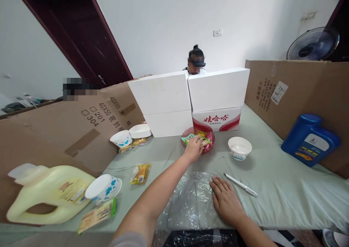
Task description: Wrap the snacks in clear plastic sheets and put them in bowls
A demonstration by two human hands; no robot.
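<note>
My left hand (195, 148) reaches into a reddish bowl (184, 145) of colourful wrapped snacks. Its fingers are curled over a beige snack packet with a green edge (205, 142); the fingertips are partly hidden among the wrappers. Flat on the table lies my right hand (226, 201), open, its fingers stretched over the edge of a clear plastic bag (188, 199). Close to its fingertips is a white pen (240, 184). To the right of the reddish bowl stands a white bowl (240, 148) with a blue pattern.
White boxes (163, 98) and cardboard walls (294, 105) border the table (275, 159). On the left are a yellow jug (65, 183), a tilted paper bowl (105, 188), a green-edged packet (96, 216) and a yellow packet (141, 174). A blue bottle (311, 139) leans right. A person (195, 59) sits behind.
</note>
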